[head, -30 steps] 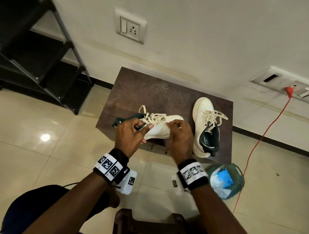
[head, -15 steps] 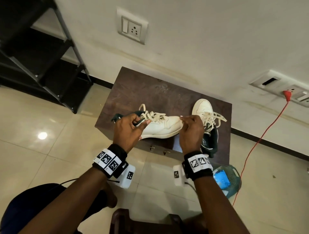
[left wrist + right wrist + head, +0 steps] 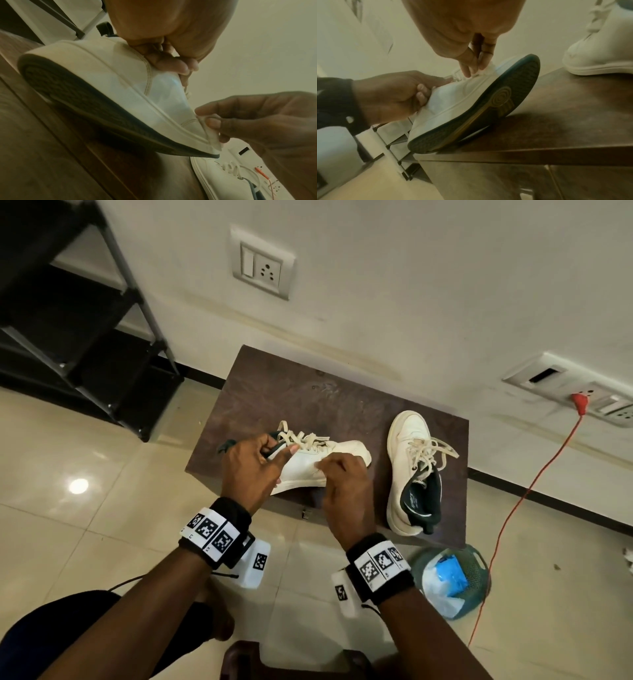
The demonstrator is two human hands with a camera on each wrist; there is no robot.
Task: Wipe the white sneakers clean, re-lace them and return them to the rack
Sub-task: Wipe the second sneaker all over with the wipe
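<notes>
Fingers (image 3: 421, 94) of the left hand (image 3: 251, 470) curl round the collar and heel end of the tilted sneaker (image 3: 318, 463), thumb stretched toward the laces (image 3: 301, 440), so that hand grips the shoe firmly. Seen from the head view, at 10 o'clock from that hand, a black shoe rack (image 3: 78, 337) stands against the wall with its shelves showing dark. Moving right, the tilted sneaker lies on its side near the front edge of the brown wooden table (image 3: 308, 392), dark ribbed sole (image 3: 471, 105) facing the person and its lower edge touching the tabletop, toe pointing to 3 o'clock. Next, the right hand (image 3: 346, 491) has its fingertips (image 3: 212, 121) pinched on a small white wipe (image 3: 211, 132), which is pressed against the shoe's side wall close to the toe; the remaining fingers are bent inward behind it. At 3 o'clock from this hand, the second sneaker (image 3: 411, 470) sits upright on the same table, well apart from the first, toe toward the wall at 12 o'clock, its laces (image 3: 428, 453) threaded but loose and its dark lining open to view. At 5 o'clock from the right hand, a green mesh basket (image 3: 476, 570) rests on the tiled floor holding a blue packet (image 3: 448, 577) and white plastic. Farthest right, an orange cable (image 3: 534, 481) runs from a wall socket down to the floor.
</notes>
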